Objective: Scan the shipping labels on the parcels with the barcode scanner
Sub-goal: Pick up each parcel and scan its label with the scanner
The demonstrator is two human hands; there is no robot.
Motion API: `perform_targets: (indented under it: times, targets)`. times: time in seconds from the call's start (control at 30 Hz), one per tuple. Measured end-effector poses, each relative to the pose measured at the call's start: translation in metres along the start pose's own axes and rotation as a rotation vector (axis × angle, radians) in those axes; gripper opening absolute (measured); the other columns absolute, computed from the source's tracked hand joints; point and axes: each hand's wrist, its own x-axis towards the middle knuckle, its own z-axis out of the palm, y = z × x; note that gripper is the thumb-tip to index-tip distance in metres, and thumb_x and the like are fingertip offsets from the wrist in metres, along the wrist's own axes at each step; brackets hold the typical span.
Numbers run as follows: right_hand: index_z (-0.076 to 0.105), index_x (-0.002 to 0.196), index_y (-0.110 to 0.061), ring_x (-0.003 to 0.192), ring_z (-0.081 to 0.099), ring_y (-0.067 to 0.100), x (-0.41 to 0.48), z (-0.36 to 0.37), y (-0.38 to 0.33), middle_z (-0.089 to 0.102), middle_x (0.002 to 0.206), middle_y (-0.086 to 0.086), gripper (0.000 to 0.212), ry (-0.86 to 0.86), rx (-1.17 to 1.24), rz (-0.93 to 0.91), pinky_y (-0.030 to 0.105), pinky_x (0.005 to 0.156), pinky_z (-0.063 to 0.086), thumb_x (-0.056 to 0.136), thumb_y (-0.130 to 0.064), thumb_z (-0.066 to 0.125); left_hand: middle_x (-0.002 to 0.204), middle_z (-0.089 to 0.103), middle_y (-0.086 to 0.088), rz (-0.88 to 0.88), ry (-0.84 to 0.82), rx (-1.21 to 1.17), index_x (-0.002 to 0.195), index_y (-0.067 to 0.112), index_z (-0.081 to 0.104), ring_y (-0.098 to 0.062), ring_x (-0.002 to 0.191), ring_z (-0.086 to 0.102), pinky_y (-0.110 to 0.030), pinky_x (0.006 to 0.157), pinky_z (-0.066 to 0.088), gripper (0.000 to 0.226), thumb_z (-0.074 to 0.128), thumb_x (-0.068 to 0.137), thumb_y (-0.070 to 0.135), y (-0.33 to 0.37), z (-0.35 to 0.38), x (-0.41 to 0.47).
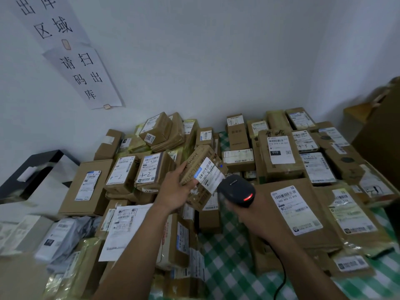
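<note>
Your left hand (176, 187) grips the box (203, 176), its label (208, 174) tilted toward the scanner (237, 190) your right hand (255, 215) grips just beside it.

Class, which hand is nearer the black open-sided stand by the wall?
Left. The left hand, holding a small brown cardboard parcel, is right of the black open-sided stand; the right hand, gripping the black barcode scanner, is farther right.

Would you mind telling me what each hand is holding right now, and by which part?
The left hand grips a small cardboard parcel by its lower left end; the right hand grips the barcode scanner by its handle, below the head.
</note>
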Motion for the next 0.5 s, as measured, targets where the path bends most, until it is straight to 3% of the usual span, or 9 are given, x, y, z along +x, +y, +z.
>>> perform_targets:
  times: [0.1,0.2,0.33,0.43,0.5]
  targets:
    - [0.067,0.102,-0.032,0.084,0.066,0.005,-0.002,-0.01,0.001,0.071,0.091,-0.008,0.02,0.09,0.047,0.027,0.024,0.066,0.047,0.088,-0.034,0.08,0.142,0.054,0.003,-0.043,0.034,-0.108,0.154,0.05,0.029,-0.019,0.12,0.063,-0.05,0.101,0.055,0.075,0.068,0.09,0.054,-0.007,0.034,-0.02]
    - [0.068,0.107,-0.029,0.079,0.065,0.004,-0.004,-0.014,0.006,0.071,0.09,-0.008,0.023,0.109,0.024,0.054,0.024,0.063,0.048,0.088,-0.033,0.081,0.147,0.052,0.001,-0.081,0.043,-0.117,0.151,0.053,0.029,-0.022,0.132,0.054,-0.053,0.113,0.044,0.062,0.06,0.097,0.052,-0.011,0.077,-0.046]
    - [0.063,0.109,-0.037,0.086,0.059,-0.006,-0.012,-0.012,0.016,0.066,0.097,-0.02,0.029,0.068,0.024,0.05,0.017,0.065,0.043,0.088,-0.032,0.081,0.157,0.03,-0.014,-0.211,0.023,-0.045,0.161,0.044,0.008,-0.034,0.135,0.049,-0.05,0.113,0.039,0.07,0.048,0.104,0.049,-0.023,0.123,-0.079]
    - [0.062,0.102,-0.043,0.089,0.06,-0.006,-0.019,-0.007,0.025,0.065,0.095,-0.025,0.028,0.059,-0.032,0.033,0.02,0.067,0.046,0.085,-0.037,0.083,0.154,0.027,-0.022,-0.264,-0.031,0.01,0.161,0.045,-0.006,-0.04,0.126,0.054,-0.047,0.103,0.043,0.07,0.04,0.107,0.049,-0.036,0.144,-0.096]
    - [0.06,0.103,-0.046,0.089,0.059,-0.005,-0.023,-0.003,0.029,0.062,0.093,-0.027,0.03,0.053,-0.036,0.03,0.02,0.068,0.046,0.085,-0.036,0.083,0.16,0.023,-0.024,-0.277,-0.072,-0.026,0.162,0.042,-0.006,-0.041,0.132,0.049,-0.044,0.105,0.042,0.069,0.039,0.109,0.046,-0.044,0.153,-0.107]
